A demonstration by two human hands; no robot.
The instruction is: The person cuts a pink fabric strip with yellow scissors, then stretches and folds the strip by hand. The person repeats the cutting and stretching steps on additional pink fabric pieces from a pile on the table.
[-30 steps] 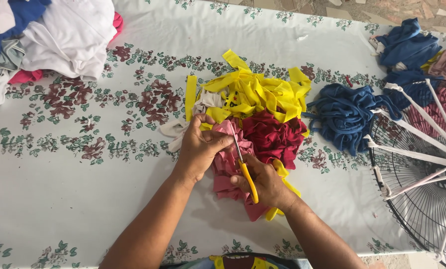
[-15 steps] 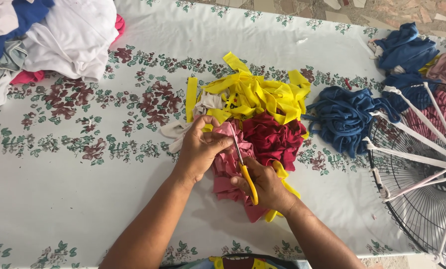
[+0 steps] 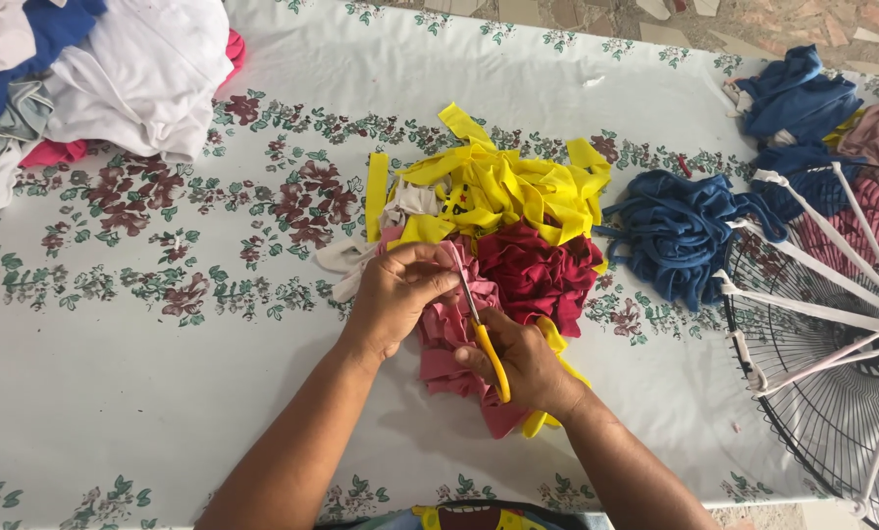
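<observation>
Right hand (image 3: 523, 363): grip closed around the yellow-handled scissors (image 3: 479, 319), blades pointing up and away toward the left hand (image 3: 395, 294). Left hand: fingers pinched on the edge of a pink fabric piece (image 3: 449, 329), apparently holding it taut so the blades can meet it. The fabric lies directly beneath and between both hands, touching each. Just beyond sit a dark red cloth bundle (image 3: 538, 275) and a heap of yellow fabric strips (image 3: 498, 186); to the right, a pile of blue strips (image 3: 680, 231) and a wire fan guard (image 3: 832, 344) wrapped with white strips. All rest on the floral-covered bench (image 3: 165, 344).
</observation>
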